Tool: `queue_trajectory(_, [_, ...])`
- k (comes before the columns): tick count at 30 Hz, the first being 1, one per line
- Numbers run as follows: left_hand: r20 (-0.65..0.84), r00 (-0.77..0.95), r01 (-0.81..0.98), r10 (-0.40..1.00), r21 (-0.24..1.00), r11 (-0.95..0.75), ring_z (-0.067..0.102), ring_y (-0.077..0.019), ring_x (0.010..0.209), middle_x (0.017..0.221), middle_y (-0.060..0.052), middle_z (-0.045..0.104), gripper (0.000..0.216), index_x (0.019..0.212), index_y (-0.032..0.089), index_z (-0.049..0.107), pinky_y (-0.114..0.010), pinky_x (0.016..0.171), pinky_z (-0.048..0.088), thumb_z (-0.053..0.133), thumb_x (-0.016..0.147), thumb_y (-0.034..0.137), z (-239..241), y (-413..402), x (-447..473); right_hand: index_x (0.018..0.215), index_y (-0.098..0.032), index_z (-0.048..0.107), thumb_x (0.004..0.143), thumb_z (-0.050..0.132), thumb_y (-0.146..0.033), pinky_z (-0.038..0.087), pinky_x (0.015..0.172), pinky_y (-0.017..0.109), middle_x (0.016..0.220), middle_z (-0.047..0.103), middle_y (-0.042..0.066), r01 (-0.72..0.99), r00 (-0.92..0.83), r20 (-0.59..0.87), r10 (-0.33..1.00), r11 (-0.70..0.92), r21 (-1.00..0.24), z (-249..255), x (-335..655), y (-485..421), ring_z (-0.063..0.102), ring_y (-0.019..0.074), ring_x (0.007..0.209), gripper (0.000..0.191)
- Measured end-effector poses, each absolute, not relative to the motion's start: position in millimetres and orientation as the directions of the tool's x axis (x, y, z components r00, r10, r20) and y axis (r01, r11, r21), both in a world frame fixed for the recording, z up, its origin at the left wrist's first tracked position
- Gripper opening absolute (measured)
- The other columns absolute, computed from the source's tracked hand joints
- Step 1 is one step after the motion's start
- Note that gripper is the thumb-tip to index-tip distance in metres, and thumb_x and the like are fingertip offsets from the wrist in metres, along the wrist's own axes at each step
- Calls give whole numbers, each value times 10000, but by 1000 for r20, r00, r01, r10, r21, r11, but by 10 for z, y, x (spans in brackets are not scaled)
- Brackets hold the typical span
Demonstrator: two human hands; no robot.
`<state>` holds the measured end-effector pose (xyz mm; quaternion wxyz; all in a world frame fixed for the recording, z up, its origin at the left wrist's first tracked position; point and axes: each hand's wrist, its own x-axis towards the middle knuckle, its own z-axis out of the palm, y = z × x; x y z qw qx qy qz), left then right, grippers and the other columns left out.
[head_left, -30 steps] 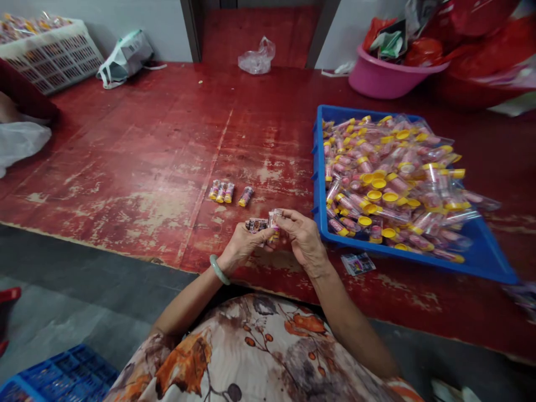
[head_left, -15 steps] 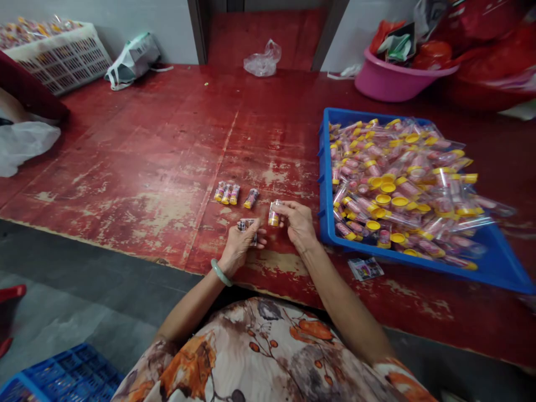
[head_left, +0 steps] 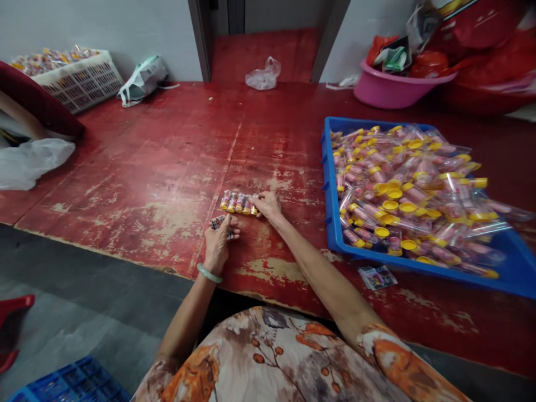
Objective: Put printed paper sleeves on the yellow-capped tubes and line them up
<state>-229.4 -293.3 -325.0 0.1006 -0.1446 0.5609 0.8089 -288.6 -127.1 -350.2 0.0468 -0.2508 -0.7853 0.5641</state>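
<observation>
On the red table, a short row of several small clear tubes with yellow caps (head_left: pixel 235 202) stands side by side in front of me. My right hand (head_left: pixel 271 207) pinches the tube at the right end of this row, which its fingers partly cover. Just below the row's left end, my left hand (head_left: pixel 218 239) grips small printed cards (head_left: pixel 216 223) between thumb and fingers. How many cards it holds I cannot tell. To the right, a blue tray (head_left: pixel 330 215) is heaped with clear tubes of pinkish content (head_left: pixel 389 184), mostly with yellow caps.
More printed cards (head_left: pixel 377 277) lie beside the tray's front edge. Behind stand a pink basin (head_left: pixel 393 89) full of bags, a crumpled plastic bag (head_left: pixel 263 75) and a white crate (head_left: pixel 84 84). Another person's arm (head_left: pixel 25 114) shows at left. A blue crate (head_left: pixel 71 382) sits below.
My right hand has moved left, bringing its tube to the row's right end. The formerly separate tube now stands within the row. My left hand has shifted left with the cards.
</observation>
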Motion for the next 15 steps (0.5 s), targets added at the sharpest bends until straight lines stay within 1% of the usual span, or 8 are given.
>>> queue_trajectory(3, [-351,-936,-327,-3,876,-355,608,-86,528,769,-44,704,406,860,133,642,-199,499,493,805,662,448,-3234,-2959,-2325,672,-161,595,735,729,-304,311,341,171,450,521,-48,339,-882,-211,422,255,-906,-3480,-2895,-1311,531,117,363,206])
queue_trajectory(7, [-367,-930,-349,21,863,-365,613,-86,544,762,-38,698,423,882,132,642,-188,507,494,816,653,443,-3202,-2954,-2304,755,-147,613,795,664,-300,312,330,165,489,512,-56,316,-886,-200,418,230,-920,-3480,-2850,-1312,531,106,364,166])
queue_trajectory(11, [-409,-904,-424,129,812,-400,611,-82,550,723,-22,673,405,886,119,650,-171,498,481,828,653,399,-3158,-2911,-2218,843,-120,644,781,642,-248,371,348,184,558,535,-42,266,-890,-158,427,205,-942,-3338,-2695,-1274,524,106,385,141])
queue_trajectory(13, [-447,-874,-482,190,747,-458,633,-95,590,730,-27,674,352,878,112,650,-185,549,512,821,671,339,-3146,-2885,-2155,882,-113,658,772,636,-226,438,407,200,637,593,-9,216,-892,-109,438,203,-955,-3113,-2461,-1281,562,120,469,159])
queue_trajectory(15, [-490,-834,-545,253,660,-517,668,-131,668,758,-45,687,273,867,110,642,-243,655,560,788,705,274,-3139,-2852,-2079,918,-135,673,774,636,-223,518,537,223,777,660,25,112,-909,-9,417,222,-969,-2794,-2067,-1315,625,146,635,173])
